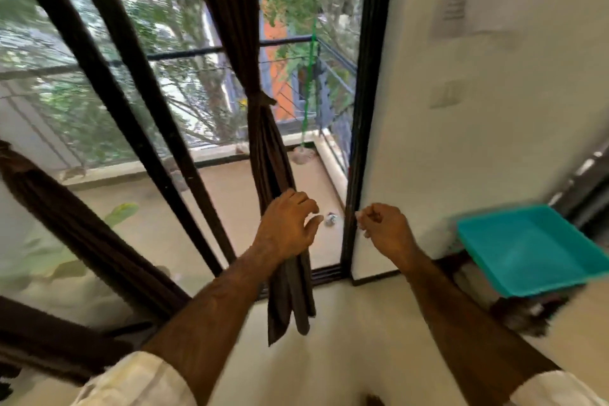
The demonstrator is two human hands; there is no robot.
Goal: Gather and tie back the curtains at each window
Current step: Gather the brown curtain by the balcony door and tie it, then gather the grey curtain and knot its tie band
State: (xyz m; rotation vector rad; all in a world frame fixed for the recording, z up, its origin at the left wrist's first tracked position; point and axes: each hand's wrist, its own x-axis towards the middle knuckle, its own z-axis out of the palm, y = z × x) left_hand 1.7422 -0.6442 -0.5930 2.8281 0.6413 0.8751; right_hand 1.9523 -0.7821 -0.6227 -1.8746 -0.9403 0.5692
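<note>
Beside white wall, teal tray (530,250); left hand (286,227) touches tied curtain (263,155).

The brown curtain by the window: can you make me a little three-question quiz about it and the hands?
1. True or false: the brown curtain in the middle already has a tie band around it.
2. Which hand is against the curtain's lower part? A) left hand B) right hand C) both
3. Fill in: the tray on the right is ____ in colour.

Key
1. True. The band cinches the curtain about halfway up.
2. A. The left hand's curled fingers lie against the folds below the band, though a firm grip cannot be confirmed; the right hand is curled, apart from the cloth, near the dark window frame.
3. Turquoise.
</note>
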